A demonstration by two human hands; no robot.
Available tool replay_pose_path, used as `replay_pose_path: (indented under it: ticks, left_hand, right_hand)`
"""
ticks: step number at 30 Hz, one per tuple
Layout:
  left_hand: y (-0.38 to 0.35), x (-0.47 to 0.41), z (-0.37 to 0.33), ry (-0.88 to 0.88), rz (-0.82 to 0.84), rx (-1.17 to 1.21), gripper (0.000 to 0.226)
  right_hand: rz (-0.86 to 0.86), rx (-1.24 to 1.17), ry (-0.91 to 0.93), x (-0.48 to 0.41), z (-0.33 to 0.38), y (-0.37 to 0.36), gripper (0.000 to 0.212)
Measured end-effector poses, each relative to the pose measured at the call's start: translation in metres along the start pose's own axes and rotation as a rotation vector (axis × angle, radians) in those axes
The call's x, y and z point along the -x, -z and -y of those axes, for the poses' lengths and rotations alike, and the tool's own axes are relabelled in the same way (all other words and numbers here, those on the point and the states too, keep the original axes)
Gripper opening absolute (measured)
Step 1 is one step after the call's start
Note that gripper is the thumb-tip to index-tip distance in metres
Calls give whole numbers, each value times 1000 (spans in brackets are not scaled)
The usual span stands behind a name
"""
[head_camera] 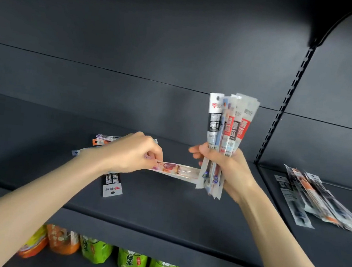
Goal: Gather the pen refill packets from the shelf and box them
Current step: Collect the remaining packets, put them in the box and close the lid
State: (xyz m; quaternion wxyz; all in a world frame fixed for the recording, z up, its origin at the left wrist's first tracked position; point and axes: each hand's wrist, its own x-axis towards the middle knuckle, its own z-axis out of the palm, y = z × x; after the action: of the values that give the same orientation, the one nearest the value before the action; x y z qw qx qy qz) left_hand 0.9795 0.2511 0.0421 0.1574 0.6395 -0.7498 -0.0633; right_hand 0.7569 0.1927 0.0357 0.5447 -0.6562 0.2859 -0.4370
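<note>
We see the right hand (229, 171) clenched round a bundle of pen refill packets (226, 125), which stands upright out of the fist, its lower ends sticking out below the fingers. The left hand (134, 153) is just beside it, fingers and thumb pinching one end of a single packet (175, 170) with a pinkish print. That packet lies level between the two hands, above the dark shelf (163, 208). Its far end reaches the foot of the bundle, though we cannot tell whether it touches it or is tucked in.

Under the left wrist a black-and-white packet (112, 184) lies flat on the shelf, its end pointing toward us. Behind the left hand a few more loose packets (105, 140) lie partly hidden by it; they seem to number three or so, but the hand covers too much to be sure.

Well to the right of the right hand, past a slotted upright (281, 114), a pile of packets (307, 197) lies fanned on the next shelf section.

Below both forearms, on the lower level, we see a row of green tea bottles (132, 263) and, under the left forearm, an orange bottle (61, 241).
</note>
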Motion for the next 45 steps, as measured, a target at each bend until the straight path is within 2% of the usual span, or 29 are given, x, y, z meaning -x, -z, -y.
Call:
replay_pose_path:
  ticks: [2,5,7,10,13,14,16,19,21,24,27,30,33,36,39,42,45]
  left_hand:
    - [18,4,-6,-56,-4,40,10]
    - [40,7,-15,-101,-100,95,10]
    - [50,7,-17,-91,-200,164,12]
    - [48,3,-17,-53,-414,319,37]
    - [28,-1,-23,28,-581,690,74]
    - [21,-2,-24,66,-580,819,78]
    - [9,-5,-23,116,-497,945,65]
    - [-1,-11,-20,95,-411,938,24]
    - [-3,-15,-20,57,-425,883,15]
    - [0,-19,-20,-14,-405,784,17]
    - [0,-22,-20,-20,-369,813,21]
    - [2,-27,-24,-13,-329,834,43]
    - [11,-37,-31,-43,-177,999,56]
    - [8,-47,-37,-31,-171,1063,47]
    - [-6,-48,-40,-20,-150,952,41]
    - [-12,-49,-41,-33,-166,937,36]
    - [-14,-49,-39,-48,-140,890,28]
  right_hand:
    - [84,137,0,-7,7,-4,8]
    - [211,316,-68,-11,5,-14,7]
    - [264,304,-95,-10,0,-20,7]
    - [289,132,-132,-8,-9,-27,18]
    - [256,-24,-137,-7,-15,-32,19]
    - [247,-60,-139,-7,-17,-34,19]
    - [247,-81,-132,-8,-19,-35,19]
    - [248,-23,-112,-11,-22,-36,24]
    - [234,-7,-109,-13,-24,-37,26]
    - [231,-18,-106,-17,-26,-37,27]
    - [244,12,-68,-20,-24,-39,34]
    - [271,29,-34,-23,-22,-39,33]
    - [314,32,-35,-29,-16,-40,26]
    - [361,93,-33,-33,-23,-41,15]
    - [354,124,-51,-30,-35,-42,29]
    - [292,115,-33,-27,-40,-41,16]
    - [276,128,-35,-27,-45,-42,14]
